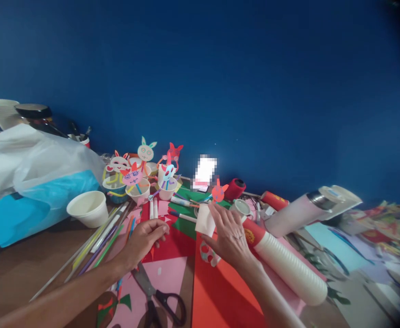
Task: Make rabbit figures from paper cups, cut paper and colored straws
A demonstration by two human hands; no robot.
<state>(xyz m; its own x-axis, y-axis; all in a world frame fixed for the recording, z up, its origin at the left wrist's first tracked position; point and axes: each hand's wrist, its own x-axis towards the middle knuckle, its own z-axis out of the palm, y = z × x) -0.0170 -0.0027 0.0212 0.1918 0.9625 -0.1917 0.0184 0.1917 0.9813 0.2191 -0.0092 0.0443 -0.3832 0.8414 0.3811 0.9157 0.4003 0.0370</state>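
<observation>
My right hand [232,232] has its thumb and fingers around a small white paper cup [204,219]. The cup is tilted over red paper. Just above it shows a red-orange paper face with pointed ears [217,193]; whether it joins the cup I cannot tell. Under that hand lies a piece with red and pale spots [207,253], partly hidden. My left hand [148,236] is closed, fingertips pressed together, above red and pink sheets; anything in it is too small to name. Below it are black-handled scissors [153,291].
Several paper-face figures stand in cups [138,189] at the back. A stack of paper cups [288,266] and a flask [295,212] lie right. Left are a lone cup [88,208], coloured sticks [100,246] and a plastic bag [49,164]. A lit phone [205,172] leans near the blue wall.
</observation>
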